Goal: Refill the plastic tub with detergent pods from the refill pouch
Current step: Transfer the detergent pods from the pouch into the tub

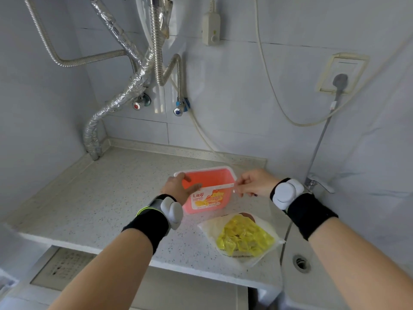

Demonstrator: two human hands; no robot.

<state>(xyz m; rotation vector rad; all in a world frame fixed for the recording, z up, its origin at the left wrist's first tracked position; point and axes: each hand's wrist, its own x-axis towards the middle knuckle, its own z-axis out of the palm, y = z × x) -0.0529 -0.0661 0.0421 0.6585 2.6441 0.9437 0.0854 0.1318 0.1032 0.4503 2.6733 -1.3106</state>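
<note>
Pouch (242, 237) of yellow pods sits by the tabletop's (107, 198) front edge, tub (207, 193) just behind. Left hand (178, 189) grips its left rim, right hand (252, 183) pinches the right; plenty of room left.

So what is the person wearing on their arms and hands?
The left hand and right hand are bare, with no gloves. Each wrist has a black wristband with a rounded white and grey gadget strapped on top: the left wristband shows a thin yellow-green stripe near its gadget, and the right wristband is plain black behind its gadget. The forearms have no sleeves.
</note>
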